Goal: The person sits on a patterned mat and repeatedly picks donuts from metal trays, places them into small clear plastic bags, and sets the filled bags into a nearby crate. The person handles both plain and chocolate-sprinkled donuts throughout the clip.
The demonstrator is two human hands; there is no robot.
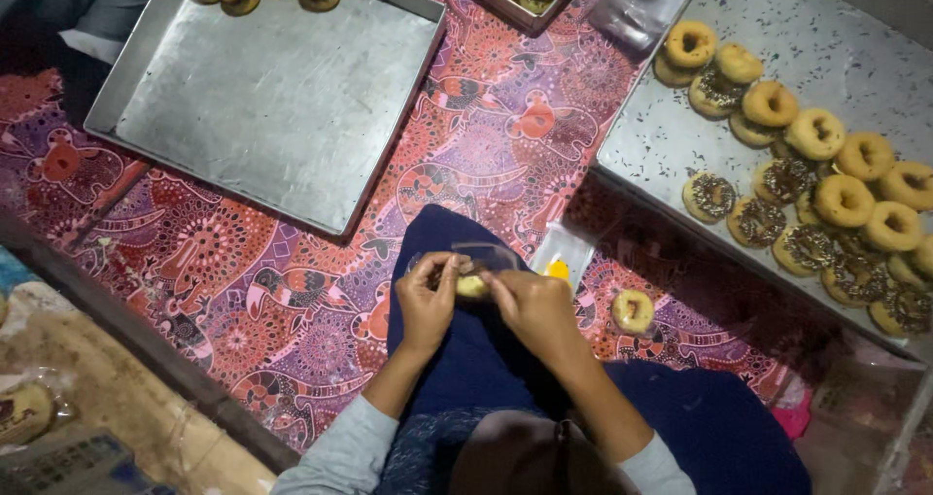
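A: We have both hands together over our lap, near the middle of the scene. The left hand [426,296] and the right hand [530,306] meet on a small yellow doughnut [472,286] and a clear plastic wrapper [486,257].

B: How are our fingers set?

A: Curled in and nearly closed on both sides. Our left fingers pinch the doughnut's left edge, our right ones hold its right side and the wrapper's lower edge. Wrists bend inward, forearms angled up from the near edge, grey sleeves at the elbows.

B: How will the doughnut handle, in our judgement?

A: Light and soft, likely crumbly, so we should grip it by the outer rim with light pressure. The wrapper looks thin, limp and slippery, best taken at its open edge.

B: What lies around us?

A: A loose doughnut [632,310] sits on the patterned cloth [292,281] just right of our hands. The far-right tray [661,136] holds many plain and sprinkled doughnuts; the far-left tray [282,97] is mostly bare metal.
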